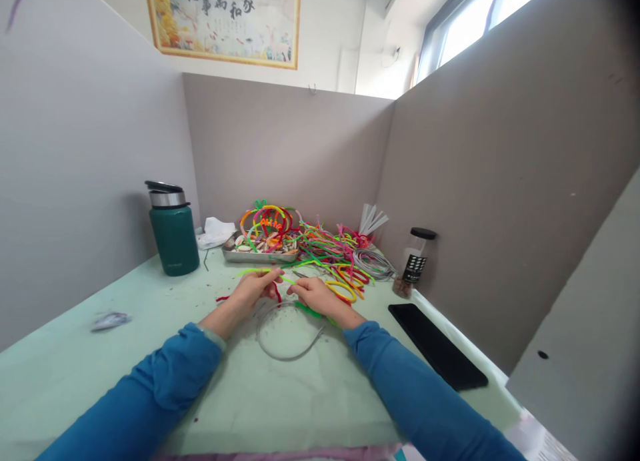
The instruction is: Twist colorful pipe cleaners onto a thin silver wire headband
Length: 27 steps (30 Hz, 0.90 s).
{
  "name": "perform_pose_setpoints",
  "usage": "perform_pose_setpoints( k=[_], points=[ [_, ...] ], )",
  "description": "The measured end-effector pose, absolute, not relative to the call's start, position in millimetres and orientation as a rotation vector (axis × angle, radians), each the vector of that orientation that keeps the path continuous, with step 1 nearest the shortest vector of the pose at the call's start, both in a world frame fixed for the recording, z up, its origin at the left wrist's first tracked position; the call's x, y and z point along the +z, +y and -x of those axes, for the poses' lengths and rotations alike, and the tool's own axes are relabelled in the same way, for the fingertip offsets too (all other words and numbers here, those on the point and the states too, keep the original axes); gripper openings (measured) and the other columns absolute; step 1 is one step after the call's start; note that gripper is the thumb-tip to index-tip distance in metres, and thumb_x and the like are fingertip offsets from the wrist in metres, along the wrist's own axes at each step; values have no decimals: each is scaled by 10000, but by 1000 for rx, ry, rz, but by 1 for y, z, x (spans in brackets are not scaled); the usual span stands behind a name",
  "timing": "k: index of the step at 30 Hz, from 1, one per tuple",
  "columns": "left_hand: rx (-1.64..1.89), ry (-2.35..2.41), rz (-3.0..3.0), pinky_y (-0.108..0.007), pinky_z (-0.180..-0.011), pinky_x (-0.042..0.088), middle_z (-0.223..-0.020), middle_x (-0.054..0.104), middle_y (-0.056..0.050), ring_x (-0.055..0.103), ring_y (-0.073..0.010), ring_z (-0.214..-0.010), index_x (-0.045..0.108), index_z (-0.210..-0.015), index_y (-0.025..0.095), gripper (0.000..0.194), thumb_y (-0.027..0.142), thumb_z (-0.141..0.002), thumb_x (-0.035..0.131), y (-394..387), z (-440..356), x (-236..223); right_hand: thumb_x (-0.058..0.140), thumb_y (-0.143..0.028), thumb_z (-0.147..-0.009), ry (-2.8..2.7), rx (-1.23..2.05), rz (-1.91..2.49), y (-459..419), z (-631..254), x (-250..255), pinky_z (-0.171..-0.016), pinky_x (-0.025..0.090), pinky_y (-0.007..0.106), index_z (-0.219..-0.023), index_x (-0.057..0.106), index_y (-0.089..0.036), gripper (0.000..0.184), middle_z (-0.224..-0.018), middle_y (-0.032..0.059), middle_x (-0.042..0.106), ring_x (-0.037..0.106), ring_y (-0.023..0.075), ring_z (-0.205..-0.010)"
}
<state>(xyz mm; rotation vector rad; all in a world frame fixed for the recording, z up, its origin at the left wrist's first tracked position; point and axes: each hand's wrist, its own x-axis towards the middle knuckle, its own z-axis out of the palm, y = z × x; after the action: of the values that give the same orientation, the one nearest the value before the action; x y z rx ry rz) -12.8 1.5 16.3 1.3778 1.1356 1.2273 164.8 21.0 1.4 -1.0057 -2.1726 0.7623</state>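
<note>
A lime-green pipe cleaner (288,280) stretches between my two hands above the middle of the table. My left hand (256,291) pinches it, with one end sticking out to the left past the fingers. My right hand (314,295) has its fingers closed on the other part. Just beneath the hands lies a thin grey headband (283,359), its curve towards me. A darker green pipe cleaner (308,310) shows beside the headband, partly under my right hand. Red pipe cleaner (278,294) pokes out near my left fingers, mostly hidden by that hand.
Behind the hands are a metal tray (260,257) with small pieces and colourful headbands, a heap of pipe cleaners (327,244) and coiled grey bands (374,264). A green bottle (174,241) stands left; a clear bottle (414,264) and black phone (437,346) are right. Partitions enclose the table.
</note>
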Motion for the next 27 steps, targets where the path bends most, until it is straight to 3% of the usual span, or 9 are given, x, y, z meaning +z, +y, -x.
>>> perform_pose_setpoints(
  k=[9,17,23,27],
  points=[
    [1043,1285,-1781,-216,-471,353,-366,479,16,460,-98,-391,550,-526,137,454,562,-683,507,-1,11,13,435,-305,-823,-2319,639,856,18,-159,0,-488,273,203,-631,557,-159,270,-524,-30,467,394,87,-505],
    [1163,1511,-1637,-223,-430,327,-331,386,47,419,-106,-350,451,-525,172,461,609,-671,480,14,23,10,413,-319,-851,-2299,636,875,21,-175,4,-536,326,201,-781,606,-164,257,-601,-19,538,452,90,-539],
    [1195,1983,-1947,-230,-480,286,-472,531,-22,484,-128,-474,510,-491,159,410,524,-676,520,18,32,15,444,-269,-839,-2380,429,871,37,-181,2,-599,334,202,-793,643,-173,226,-755,8,619,496,106,-654],
    [1232,1752,-1736,-231,-482,336,-398,477,-1,467,-121,-426,535,-540,154,413,540,-685,509,24,30,19,446,-306,-845,-2377,285,923,50,-183,7,-577,314,203,-773,648,-163,258,-741,17,630,491,109,-637]
  ],
)
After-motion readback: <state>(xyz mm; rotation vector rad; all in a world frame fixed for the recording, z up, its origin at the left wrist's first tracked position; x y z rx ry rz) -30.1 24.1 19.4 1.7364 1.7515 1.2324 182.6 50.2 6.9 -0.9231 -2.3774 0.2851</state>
